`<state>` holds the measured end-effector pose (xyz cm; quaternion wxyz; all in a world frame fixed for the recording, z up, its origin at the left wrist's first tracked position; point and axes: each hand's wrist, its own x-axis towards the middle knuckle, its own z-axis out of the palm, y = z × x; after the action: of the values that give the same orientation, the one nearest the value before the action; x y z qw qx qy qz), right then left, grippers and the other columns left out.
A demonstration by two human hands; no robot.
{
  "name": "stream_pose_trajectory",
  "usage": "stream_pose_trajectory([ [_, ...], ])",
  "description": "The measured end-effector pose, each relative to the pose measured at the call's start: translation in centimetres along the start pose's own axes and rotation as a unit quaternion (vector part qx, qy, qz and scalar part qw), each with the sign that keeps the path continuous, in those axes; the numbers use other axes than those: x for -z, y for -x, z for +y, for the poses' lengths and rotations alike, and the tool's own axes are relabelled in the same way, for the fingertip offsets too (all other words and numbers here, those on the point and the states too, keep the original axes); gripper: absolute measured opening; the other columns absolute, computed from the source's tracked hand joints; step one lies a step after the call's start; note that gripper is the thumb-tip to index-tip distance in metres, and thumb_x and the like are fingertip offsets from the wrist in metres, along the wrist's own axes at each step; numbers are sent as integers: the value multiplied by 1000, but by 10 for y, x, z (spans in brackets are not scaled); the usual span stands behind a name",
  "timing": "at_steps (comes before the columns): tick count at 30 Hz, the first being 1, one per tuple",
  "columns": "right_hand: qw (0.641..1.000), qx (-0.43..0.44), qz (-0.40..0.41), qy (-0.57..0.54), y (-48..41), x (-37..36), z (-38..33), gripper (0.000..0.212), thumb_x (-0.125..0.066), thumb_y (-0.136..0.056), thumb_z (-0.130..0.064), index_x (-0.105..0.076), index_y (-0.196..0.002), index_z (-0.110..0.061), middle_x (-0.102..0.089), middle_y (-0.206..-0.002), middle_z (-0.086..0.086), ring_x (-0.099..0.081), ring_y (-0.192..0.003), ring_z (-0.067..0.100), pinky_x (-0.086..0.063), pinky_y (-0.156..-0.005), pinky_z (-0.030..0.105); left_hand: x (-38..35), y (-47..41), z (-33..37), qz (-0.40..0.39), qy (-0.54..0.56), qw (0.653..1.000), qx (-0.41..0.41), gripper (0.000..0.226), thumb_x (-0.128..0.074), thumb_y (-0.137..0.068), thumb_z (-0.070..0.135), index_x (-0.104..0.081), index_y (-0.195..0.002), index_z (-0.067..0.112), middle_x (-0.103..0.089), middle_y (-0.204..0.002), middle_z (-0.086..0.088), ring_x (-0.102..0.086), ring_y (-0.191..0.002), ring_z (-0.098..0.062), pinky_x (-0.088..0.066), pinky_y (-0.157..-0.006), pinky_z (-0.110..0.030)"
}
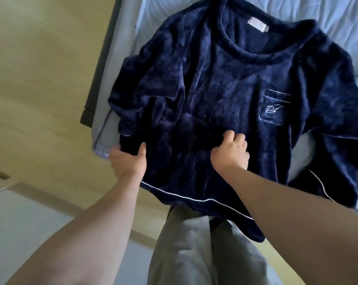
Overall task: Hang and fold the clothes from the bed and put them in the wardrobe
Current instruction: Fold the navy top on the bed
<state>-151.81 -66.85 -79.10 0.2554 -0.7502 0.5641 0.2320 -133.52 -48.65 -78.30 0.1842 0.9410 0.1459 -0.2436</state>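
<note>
The left hand (128,161) grips the navy sweater (215,89), fingers hidden under the cloth; the right hand (230,154) clutches its front; one sleeve (350,120) is cut off

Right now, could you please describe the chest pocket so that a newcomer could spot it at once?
On the pale blue bed lies a navy fleece top, spread front up. The pocket sits on its chest, at the picture's right. Unlike the pale neck label, it bears white piping and an embroidered monogram.
</note>
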Motion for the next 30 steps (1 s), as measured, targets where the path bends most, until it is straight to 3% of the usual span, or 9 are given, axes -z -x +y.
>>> stream_pose_trajectory([
  [5, 972, -232, 42, -10, 36, -22, 88, 59, -52, -92, -58, -40, -129, -13, -37, -135, 14, -36, -128, 35, -37, -99, 55, -15, 19, -30, -110, 196, 961, 161, 49, -65, -80, 14, -51, -128, 13, -59, -98, 3, -59, -84, -21, -48, -81, -39],
  [9, 942, -303, 85, -113, 60, -30, 145, 54, -58, -83, -36, -41, -130, -14, -39, -136, 16, -37, -129, 37, -36, -101, 53, -12, 34, -52, -186, -63, 980, 34, 46, -66, -75, 16, -58, -121, 17, -64, -95, -4, -61, -80, -24, -47, -70, -35],
  [12, 899, -351, -18, -262, 74, -33, 179, 57, -65, -81, -28, -44, -130, -9, -55, -128, 19, -53, -120, 41, -45, -102, 47, -6, 41, -58, -177, -205, 962, -38, 25, -62, -87, 33, -60, -110, 22, -65, -90, -3, -61, -78, -28, -51, -78, -41],
  [15, 868, -340, -158, -327, 91, -29, 195, 33, -77, -77, -23, -58, -100, -9, -67, -95, 12, -66, -96, 37, -56, -91, 48, 3, 41, -57, -146, -272, 949, -71, 33, -57, -96, 43, -57, -115, 15, -63, -92, -5, -58, -78, -31, -48, -73, -40],
  [17, 864, -324, -184, -338, 99, -31, 200, 33, -83, -75, -26, -55, -87, -13, -67, -87, 9, -68, -88, 33, -58, -88, 47, 11, 42, -58, -135, -309, 938, -81, 35, -57, -99, 40, -53, -116, 10, -63, -96, -10, -60, -78, -32, -48, -68, -40],
  [19, 858, -319, -196, -352, 106, -35, 206, 41, -85, -76, -35, -61, -98, -10, -69, -89, 9, -69, -84, 30, -59, -85, 44, 19, 44, -57, -117, -333, 932, -83, 32, -58, -100, 34, -47, -115, 9, -63, -101, -15, -61, -82, -36, -50, -69, -43],
  [21, 872, -317, -180, -328, 114, -38, 212, 54, -83, -78, -47, -59, -108, -9, -69, -92, 10, -68, -85, 32, -57, -82, 42, 27, 46, -56, -86, -357, 926, -85, 33, -58, -100, 25, -42, -122, 7, -63, -108, -19, -61, -87, -39, -48, -70, -45],
  [25, 905, -344, -126, -217, 124, -46, 221, 80, -72, -83, -60, -39, -127, -3, -63, -119, 24, -63, -109, 43, -47, -86, 44, 27, 51, -52, -47, -388, 918, -66, 71, -58, -95, 5, -17, -153, 2, -56, -132, -22, -59, -114, -43, -47, -82, -46],
  [30, 921, -369, -97, -81, 126, -45, 198, 64, -70, -84, -49, -29, -118, -13, -44, -130, 21, -45, -122, 38, -39, -98, 44, 19, 62, -37, -78, -361, 929, -17, 83, -64, -90, 10, -13, -156, 5, -47, -144, -19, -55, -122, -41, -49, -97, -46],
])
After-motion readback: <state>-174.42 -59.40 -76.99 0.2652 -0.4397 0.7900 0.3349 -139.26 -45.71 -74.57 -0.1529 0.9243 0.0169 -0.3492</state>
